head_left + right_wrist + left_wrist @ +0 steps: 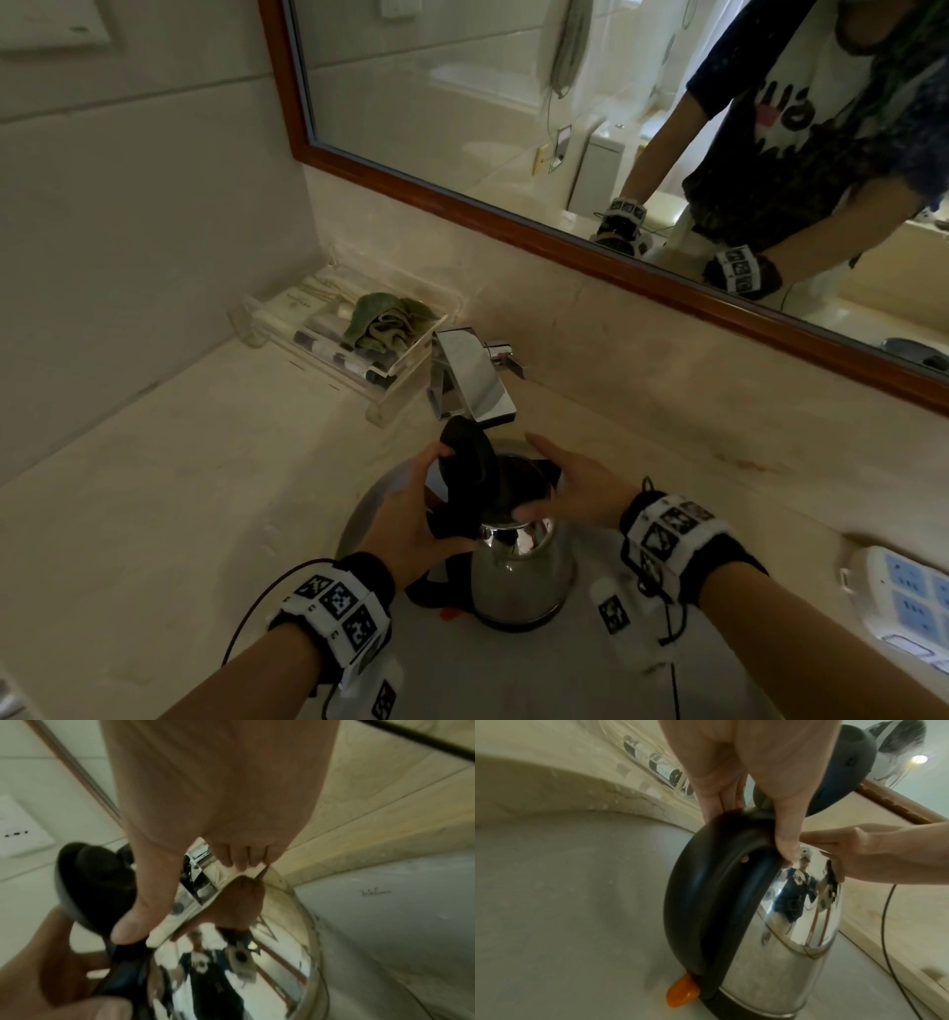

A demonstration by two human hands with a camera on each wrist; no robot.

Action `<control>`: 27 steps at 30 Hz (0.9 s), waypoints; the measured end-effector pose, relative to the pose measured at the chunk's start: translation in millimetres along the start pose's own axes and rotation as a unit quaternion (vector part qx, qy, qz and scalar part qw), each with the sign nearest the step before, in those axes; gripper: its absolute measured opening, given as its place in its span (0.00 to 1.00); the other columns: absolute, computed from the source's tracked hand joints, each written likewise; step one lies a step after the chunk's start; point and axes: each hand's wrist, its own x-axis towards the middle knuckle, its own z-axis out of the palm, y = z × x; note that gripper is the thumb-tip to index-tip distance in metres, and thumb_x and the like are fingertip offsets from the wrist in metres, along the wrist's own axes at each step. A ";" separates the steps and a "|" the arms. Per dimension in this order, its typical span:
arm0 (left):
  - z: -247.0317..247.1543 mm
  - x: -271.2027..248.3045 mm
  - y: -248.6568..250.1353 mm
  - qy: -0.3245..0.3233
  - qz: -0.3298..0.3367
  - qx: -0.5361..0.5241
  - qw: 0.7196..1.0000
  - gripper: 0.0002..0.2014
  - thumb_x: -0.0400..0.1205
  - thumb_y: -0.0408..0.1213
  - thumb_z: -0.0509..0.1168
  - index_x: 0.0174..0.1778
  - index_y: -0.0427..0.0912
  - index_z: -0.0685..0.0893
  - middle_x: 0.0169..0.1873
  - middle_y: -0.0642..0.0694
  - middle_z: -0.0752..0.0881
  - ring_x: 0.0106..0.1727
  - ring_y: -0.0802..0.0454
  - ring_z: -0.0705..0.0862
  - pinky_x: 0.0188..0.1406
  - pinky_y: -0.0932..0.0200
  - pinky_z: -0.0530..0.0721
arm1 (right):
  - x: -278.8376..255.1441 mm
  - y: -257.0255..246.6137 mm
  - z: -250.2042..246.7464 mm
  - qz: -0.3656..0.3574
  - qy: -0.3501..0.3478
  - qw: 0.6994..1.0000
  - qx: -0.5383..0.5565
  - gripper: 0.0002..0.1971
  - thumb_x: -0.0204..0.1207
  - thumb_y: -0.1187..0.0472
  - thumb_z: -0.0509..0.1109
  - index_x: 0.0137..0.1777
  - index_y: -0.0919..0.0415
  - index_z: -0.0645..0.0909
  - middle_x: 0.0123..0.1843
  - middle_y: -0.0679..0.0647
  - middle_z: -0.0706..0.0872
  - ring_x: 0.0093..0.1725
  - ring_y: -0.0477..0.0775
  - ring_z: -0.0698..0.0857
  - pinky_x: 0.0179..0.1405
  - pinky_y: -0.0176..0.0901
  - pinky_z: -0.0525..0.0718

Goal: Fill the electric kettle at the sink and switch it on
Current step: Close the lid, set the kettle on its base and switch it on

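Kettle (518, 565) upright in sink basin (369, 503), mouth just below tap (472, 380). Left hand (411, 519) grip curled round handle, lid (470, 460) flipped up. Right hand (575, 488) spread, steadying rim, nearer tap.

Mirror-glossy steel kettle (518, 575) with matt black plastic lid (467, 462) and handle (706, 902); chrome tap (472, 380); pale veined stone counter (179, 462); polished wood mirror frame (513, 216).

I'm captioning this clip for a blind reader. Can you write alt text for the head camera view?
Two hands hold a steel kettle standing in a sink below the tap: the left hand grips the black handle, its lid flipped open, and the right hand steadies the rim. A wood-framed mirror hangs behind.
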 end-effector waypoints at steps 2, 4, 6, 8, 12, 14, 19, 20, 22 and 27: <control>1.1 -2.6 1.3 -0.002 0.003 0.011 1.000 0.43 0.64 0.33 0.79 0.56 0.73 0.56 0.53 0.53 0.77 0.47 0.62 0.81 0.49 0.64 0.80 | -0.7 4.0 12.0 -0.018 0.011 0.999 -0.031 0.58 0.66 0.47 0.79 0.84 0.55 0.39 0.87 0.53 0.40 0.86 0.54 0.43 0.84 0.49 0.49; 0.6 -5.9 5.2 -0.002 0.005 0.018 1.000 0.42 0.64 0.33 0.79 0.57 0.70 0.57 0.57 0.52 0.74 0.52 0.55 0.80 0.55 0.58 0.80 | 2.8 8.1 18.1 -0.018 0.025 0.998 -0.058 0.62 0.64 0.46 0.80 0.84 0.57 0.36 0.86 0.54 0.35 0.86 0.55 0.38 0.85 0.52 0.45; 1.7 -8.4 7.4 -0.008 0.002 0.048 0.999 0.43 0.64 0.33 0.79 0.64 0.65 0.59 0.60 0.50 0.74 0.53 0.49 0.81 0.58 0.51 0.82 | 1.9 12.1 20.5 -0.005 0.006 0.997 -0.071 0.62 0.65 0.48 0.80 0.83 0.59 0.35 0.86 0.55 0.35 0.86 0.57 0.38 0.85 0.51 0.45; 4.5 -8.1 10.0 -0.027 -0.004 0.084 0.996 0.44 0.65 0.35 0.78 0.69 0.60 0.58 0.56 0.50 0.76 0.53 0.47 0.82 0.58 0.49 0.83 | -1.3 19.6 22.2 0.005 -0.018 0.996 -0.090 0.62 0.64 0.49 0.81 0.84 0.59 0.36 0.86 0.56 0.36 0.86 0.57 0.40 0.85 0.51 0.45; 13.7 -8.7 23.2 -0.096 0.014 0.152 0.984 0.40 0.70 0.38 0.74 0.69 0.64 0.56 0.46 0.46 0.81 0.53 0.44 0.83 0.55 0.55 0.82 | -10.7 35.0 27.1 0.042 -0.019 0.994 -0.098 0.59 0.57 0.46 0.84 0.83 0.57 0.52 0.85 0.56 0.59 0.82 0.58 0.62 0.83 0.51 0.61; 18.3 -10.2 26.7 -0.116 0.029 0.173 0.978 0.38 0.71 0.39 0.73 0.70 0.61 0.58 0.53 0.43 0.82 0.55 0.44 0.83 0.56 0.55 0.82 | -18.2 39.0 33.6 0.034 0.001 0.994 -0.108 0.54 0.58 0.45 0.83 0.81 0.57 0.59 0.81 0.55 0.67 0.79 0.58 0.68 0.80 0.52 0.65; 19.4 -7.8 26.8 -0.127 0.027 0.219 0.967 0.40 0.72 0.40 0.73 0.71 0.65 0.53 0.59 0.43 0.80 0.59 0.45 0.82 0.56 0.61 0.78 | -25.5 48.4 46.4 0.030 0.050 0.998 -0.019 0.49 0.60 0.51 0.83 0.79 0.58 0.62 0.78 0.57 0.70 0.77 0.60 0.70 0.78 0.54 0.69; 19.2 -7.2 27.1 -0.129 0.031 0.235 0.963 0.40 0.73 0.41 0.72 0.72 0.64 0.53 0.59 0.43 0.81 0.59 0.45 0.82 0.57 0.59 0.79 | -25.4 50.7 48.2 0.030 0.071 0.997 -0.004 0.48 0.59 0.52 0.84 0.78 0.58 0.63 0.77 0.57 0.71 0.77 0.60 0.71 0.77 0.53 0.71; 19.8 -4.9 25.7 -0.137 0.039 0.271 0.952 0.42 0.73 0.42 0.72 0.71 0.69 0.49 0.58 0.43 0.81 0.58 0.45 0.82 0.57 0.55 0.82 | -27.0 53.1 50.6 0.029 0.093 0.995 0.015 0.49 0.59 0.52 0.84 0.79 0.58 0.63 0.78 0.57 0.71 0.77 0.59 0.71 0.77 0.51 0.71; 24.6 6.3 27.2 -0.186 0.052 0.380 0.905 0.47 0.74 0.47 0.69 0.67 0.79 0.34 0.59 0.42 0.80 0.58 0.42 0.82 0.59 0.50 0.81 | -27.5 58.6 55.7 0.019 0.085 0.993 0.073 0.53 0.56 0.53 0.86 0.80 0.58 0.61 0.78 0.56 0.68 0.77 0.62 0.70 0.76 0.56 0.71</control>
